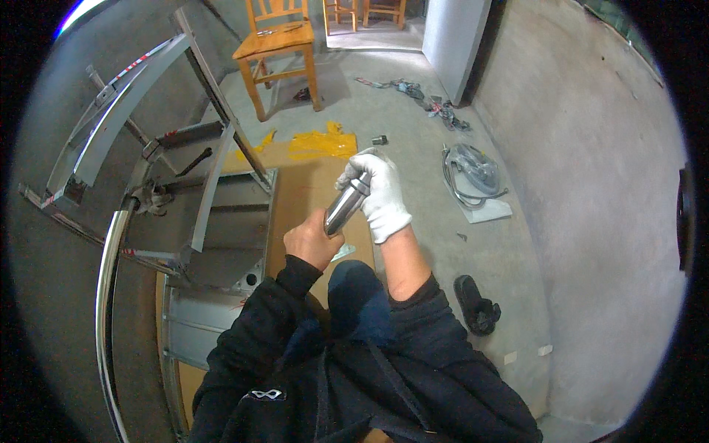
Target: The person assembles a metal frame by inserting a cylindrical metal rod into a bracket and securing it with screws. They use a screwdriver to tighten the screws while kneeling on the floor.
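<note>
In front of my knee I hold a shiny metal cylinder [346,207] with a stepped collar at its far end; I cannot tell exactly what it is. My bare left hand [313,241] is wrapped round its near end. My right hand [379,184], in a white glove, closes about the collar end, and its fingertips are partly hidden. The cylinder is tilted, its far end up and to the right. Below it lies a sheet of brown cardboard [304,179] on the floor.
A metal frame [210,173] stands at the left, beside a chrome tube [108,295]. Ahead are yellow plastic [322,143], a small dark metal fitting [379,140] and a wooden chair [277,43]. Rightward lie a bagged hose [475,171], a black slipper [477,306] and crumpled plastic [447,114].
</note>
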Motion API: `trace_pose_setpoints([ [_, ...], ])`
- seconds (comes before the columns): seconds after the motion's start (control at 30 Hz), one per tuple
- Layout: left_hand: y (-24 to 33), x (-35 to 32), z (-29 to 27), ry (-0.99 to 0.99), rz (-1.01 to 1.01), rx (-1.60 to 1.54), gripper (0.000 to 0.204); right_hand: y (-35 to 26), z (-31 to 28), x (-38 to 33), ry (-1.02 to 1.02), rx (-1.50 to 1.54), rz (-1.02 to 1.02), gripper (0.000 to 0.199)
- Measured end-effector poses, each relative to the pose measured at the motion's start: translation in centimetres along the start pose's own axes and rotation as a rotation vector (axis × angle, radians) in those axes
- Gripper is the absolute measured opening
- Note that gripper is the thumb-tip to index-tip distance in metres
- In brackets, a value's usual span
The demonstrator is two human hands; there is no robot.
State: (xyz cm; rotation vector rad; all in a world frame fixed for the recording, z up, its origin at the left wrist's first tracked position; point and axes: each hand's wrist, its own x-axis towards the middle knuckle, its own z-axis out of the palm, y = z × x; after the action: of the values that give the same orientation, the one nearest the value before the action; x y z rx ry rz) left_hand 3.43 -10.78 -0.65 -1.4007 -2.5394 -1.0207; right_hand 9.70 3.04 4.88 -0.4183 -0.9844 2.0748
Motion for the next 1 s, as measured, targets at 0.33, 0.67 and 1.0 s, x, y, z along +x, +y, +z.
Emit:
trace_pose_setpoints([
  [0.33, 0.1, 0.0, -0.1, -0.038, -0.033, 0.005, 0.03, 0.2, 0.7, -1.0, 0.096, 0.046, -0.077, 0.006],
  [0.67, 0.8, 1.1, -0.1, -0.282, 0.004, -0.194, 0.041, 0.2, -2.7, 0.6, -0.181, 0.204, 0.028, 0.007],
  [1.0, 3.2, -0.8, -3.3, -0.502, 0.156, 0.055, 0.056, 1.1, -3.0, -6.7, 0.105, 0.231, 0.098, 0.009],
])
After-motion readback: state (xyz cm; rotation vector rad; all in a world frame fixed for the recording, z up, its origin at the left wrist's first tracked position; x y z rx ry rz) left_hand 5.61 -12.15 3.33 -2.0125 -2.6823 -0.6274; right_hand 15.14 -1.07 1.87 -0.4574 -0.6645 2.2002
